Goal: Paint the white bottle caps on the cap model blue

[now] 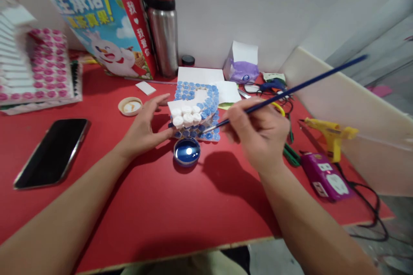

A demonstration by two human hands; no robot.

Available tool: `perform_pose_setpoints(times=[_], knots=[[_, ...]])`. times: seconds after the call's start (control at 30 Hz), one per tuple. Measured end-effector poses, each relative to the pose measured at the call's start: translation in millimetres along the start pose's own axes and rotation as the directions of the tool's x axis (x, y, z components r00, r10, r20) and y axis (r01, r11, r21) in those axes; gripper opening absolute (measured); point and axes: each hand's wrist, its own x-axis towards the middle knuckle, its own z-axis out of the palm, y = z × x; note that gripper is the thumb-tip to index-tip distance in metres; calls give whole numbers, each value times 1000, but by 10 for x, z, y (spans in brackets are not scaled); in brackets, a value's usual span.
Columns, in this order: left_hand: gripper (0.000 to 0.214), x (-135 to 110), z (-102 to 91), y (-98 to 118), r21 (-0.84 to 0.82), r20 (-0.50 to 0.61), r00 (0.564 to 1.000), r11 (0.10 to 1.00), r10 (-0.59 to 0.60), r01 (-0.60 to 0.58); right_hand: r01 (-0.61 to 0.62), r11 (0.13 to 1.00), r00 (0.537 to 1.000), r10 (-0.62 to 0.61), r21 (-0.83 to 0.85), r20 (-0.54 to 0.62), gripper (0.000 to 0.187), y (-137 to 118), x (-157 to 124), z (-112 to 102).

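Observation:
A long blue paintbrush [284, 93] is pinched in my right hand [258, 131], its tip at the front face of a small craft model [211, 99]. Round discs cover the model: most are painted blue, while several on the raised front part are white. My left hand [145, 126] is at the model's left side, thumb and fingers spread apart; the thumb tip reaches its front left corner, and I cannot tell whether it presses there. Just in front of the model stands a small round dish of dark blue paint [187, 152].
A phone [53, 153] lies at left, near a shallow cup [130, 106]. Behind stand a steel flask [163, 30] and a printed box [106, 21]; a pink-and-white model [48, 64] is far left. At right are a yellow glue gun [334, 135], a purple box [325, 176] and cables.

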Motion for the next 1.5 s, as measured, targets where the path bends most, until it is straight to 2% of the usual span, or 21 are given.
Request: perform_pose_setpoints(times=[0.07,0.13,0.37,0.53,0.73,1.1,1.33,1.5], knots=[[89,4,-3,2,-6,-2,1000,1000,-8,8,1,1000,990,0,-5,142,30,-5,-45,28],[89,9,-8,5,-4,-10,1000,1000,-14,14,8,1000,975,-5,-12,224,26,27,-73,64],[89,9,-16,1,-3,-11,1000,1000,-13,13,69,991,929,-23,-113,369,28,142,-58,113],[89,0,-23,-21,-13,-6,1000,1000,2,-2,85,986,906,-17,-142,424,30,145,-50,121],[89,1,-25,-23,-13,-5,1000,1000,-13,13,16,985,896,61,-170,440,33,151,-70,127],[88,0,-32,-7,-15,4,1000,1000,-19,19,-11,985,898,86,-174,431,34,153,-62,127],[86,1,-34,18,-11,3,1000,1000,-24,24,-2,995,957,30,-98,290,27,103,-32,49],[87,5,-29,19,-9,2,999,999,-33,34,21,992,961,14,-124,275,34,93,0,-8]])
